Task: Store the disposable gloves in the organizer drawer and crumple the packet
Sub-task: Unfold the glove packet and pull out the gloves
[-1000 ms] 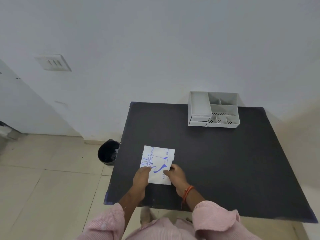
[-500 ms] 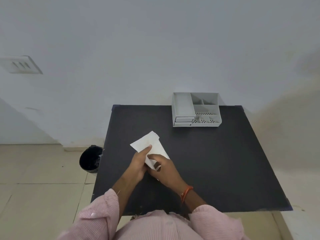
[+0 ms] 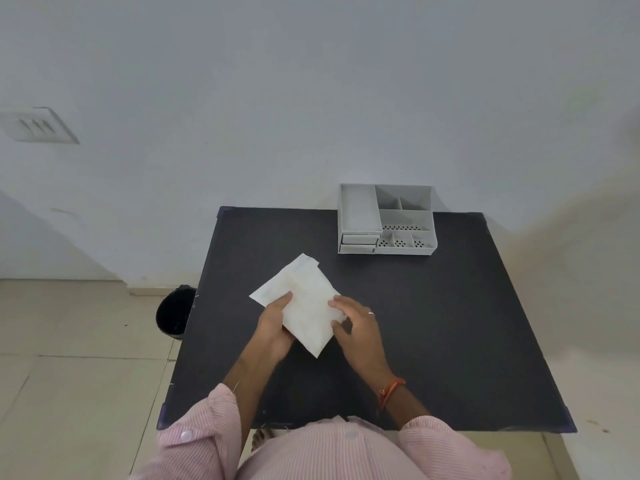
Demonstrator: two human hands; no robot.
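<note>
Packet [image 3: 306, 308], white, plain side up: gripped by left hand [image 3: 273, 327] and right hand [image 3: 358, 329] above black table [image 3: 450, 323]. Grey organizer [image 3: 386, 220] at far edge, drawers closed.

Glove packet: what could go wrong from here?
1. The packet looks unopened and is pinched only at its edges by the left hand and right hand; tearing it could spill gloves onto the table.
2. The organizer drawers look shut, so one hand must let go first.
</note>
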